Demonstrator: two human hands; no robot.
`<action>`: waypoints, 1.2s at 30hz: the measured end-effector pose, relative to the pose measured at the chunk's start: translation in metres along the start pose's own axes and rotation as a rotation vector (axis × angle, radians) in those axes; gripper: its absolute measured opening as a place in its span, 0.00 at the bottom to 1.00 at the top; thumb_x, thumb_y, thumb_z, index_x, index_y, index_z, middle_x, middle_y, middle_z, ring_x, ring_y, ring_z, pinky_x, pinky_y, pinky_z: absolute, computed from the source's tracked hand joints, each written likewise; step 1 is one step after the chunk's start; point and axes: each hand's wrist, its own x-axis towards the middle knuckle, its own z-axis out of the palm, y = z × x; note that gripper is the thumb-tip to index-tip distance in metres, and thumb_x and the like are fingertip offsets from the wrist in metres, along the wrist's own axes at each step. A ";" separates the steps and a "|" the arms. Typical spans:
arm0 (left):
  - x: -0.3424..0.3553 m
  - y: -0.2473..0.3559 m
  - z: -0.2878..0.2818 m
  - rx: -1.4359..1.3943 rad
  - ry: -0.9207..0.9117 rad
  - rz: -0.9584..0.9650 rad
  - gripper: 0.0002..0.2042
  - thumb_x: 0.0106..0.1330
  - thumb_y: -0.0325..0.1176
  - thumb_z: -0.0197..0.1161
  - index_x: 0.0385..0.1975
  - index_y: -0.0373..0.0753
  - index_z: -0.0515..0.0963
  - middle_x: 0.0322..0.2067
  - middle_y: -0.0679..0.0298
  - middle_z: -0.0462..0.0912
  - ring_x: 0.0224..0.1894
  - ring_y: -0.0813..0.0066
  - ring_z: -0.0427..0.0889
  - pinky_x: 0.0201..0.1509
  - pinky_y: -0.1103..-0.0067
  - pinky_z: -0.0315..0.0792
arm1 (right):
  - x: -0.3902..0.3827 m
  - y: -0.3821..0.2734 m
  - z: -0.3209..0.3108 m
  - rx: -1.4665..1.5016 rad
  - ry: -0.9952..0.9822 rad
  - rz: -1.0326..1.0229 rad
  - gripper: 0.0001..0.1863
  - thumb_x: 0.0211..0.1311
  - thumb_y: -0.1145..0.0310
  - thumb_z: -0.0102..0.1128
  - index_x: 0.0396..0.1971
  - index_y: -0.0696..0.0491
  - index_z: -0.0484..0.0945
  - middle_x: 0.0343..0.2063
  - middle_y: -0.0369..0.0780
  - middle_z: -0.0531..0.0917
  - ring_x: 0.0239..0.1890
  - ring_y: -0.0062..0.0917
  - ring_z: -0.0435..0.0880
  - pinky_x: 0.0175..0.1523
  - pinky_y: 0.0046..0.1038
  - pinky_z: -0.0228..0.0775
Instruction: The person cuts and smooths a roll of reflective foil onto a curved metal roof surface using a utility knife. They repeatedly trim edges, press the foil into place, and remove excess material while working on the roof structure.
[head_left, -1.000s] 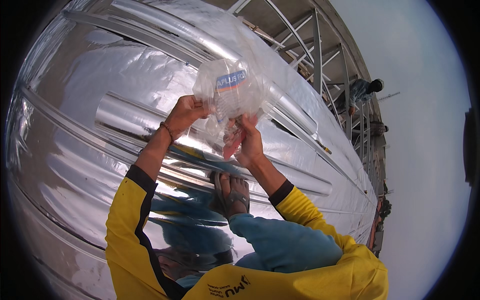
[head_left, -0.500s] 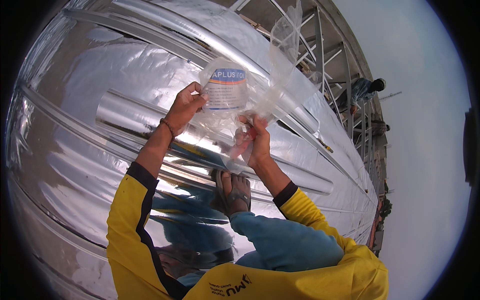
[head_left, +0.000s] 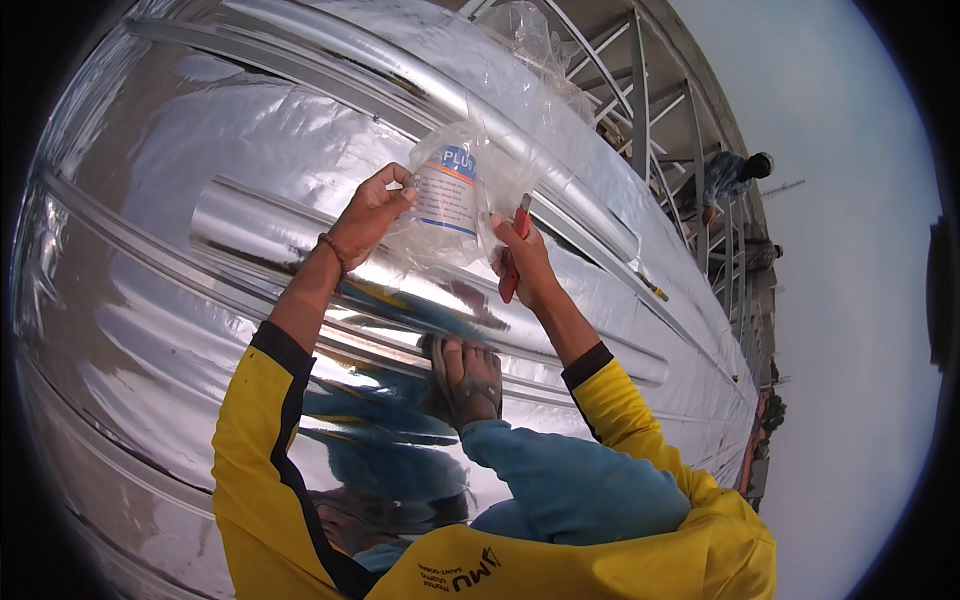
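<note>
My left hand (head_left: 372,210) pinches the left side of a crumpled clear plastic bag (head_left: 405,240) with a printed blue, orange and white label. My right hand (head_left: 528,255) is closed on a red-handled cutter (head_left: 509,275), held upright against the bag's right side, with some plastic by its thumb. Loose plastic trails up from the bag toward the top of the view. Beneath both hands lies a long shiny foil roll (head_left: 245,222). My sandalled foot (head_left: 465,380) is just below that roll, on the foil surface.
Foil sheeting (head_left: 160,330) crossed by metal battens (head_left: 120,225) covers the slope. A second roll (head_left: 340,45) lies higher up, and a small yellow-ended object (head_left: 652,288) farther right. Right of the sheeting are an open steel frame (head_left: 638,100), a concrete edge, sky, and two co-workers (head_left: 730,185).
My right hand has moved right and the red cutter shows clear of the plastic. The bag's label faces out more, and its loose plastic has risen toward the top.
</note>
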 end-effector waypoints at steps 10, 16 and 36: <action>-0.003 0.003 0.002 0.021 0.024 -0.014 0.09 0.76 0.32 0.58 0.50 0.39 0.70 0.41 0.63 0.84 0.40 0.81 0.82 0.46 0.82 0.78 | -0.013 -0.010 0.049 -0.218 -0.107 0.027 0.24 0.60 0.61 0.73 0.49 0.61 0.78 0.30 0.37 0.83 0.22 0.15 0.76 0.25 0.22 0.68; 0.002 0.001 0.016 0.585 0.533 0.492 0.25 0.66 0.49 0.69 0.56 0.41 0.74 0.57 0.56 0.78 0.61 0.62 0.75 0.64 0.64 0.69 | -0.004 -0.008 0.020 -0.279 -0.093 0.053 0.17 0.61 0.65 0.68 0.42 0.63 0.83 0.24 0.35 0.81 0.19 0.14 0.73 0.23 0.23 0.63; 0.014 -0.022 0.055 -0.035 0.554 -0.036 0.21 0.62 0.26 0.65 0.56 0.34 0.75 0.48 0.60 0.82 0.50 0.73 0.80 0.57 0.77 0.74 | 0.030 -0.007 0.064 -0.757 0.372 -0.917 0.15 0.50 0.78 0.64 0.40 0.55 0.75 0.33 0.47 0.80 0.35 0.48 0.82 0.38 0.41 0.74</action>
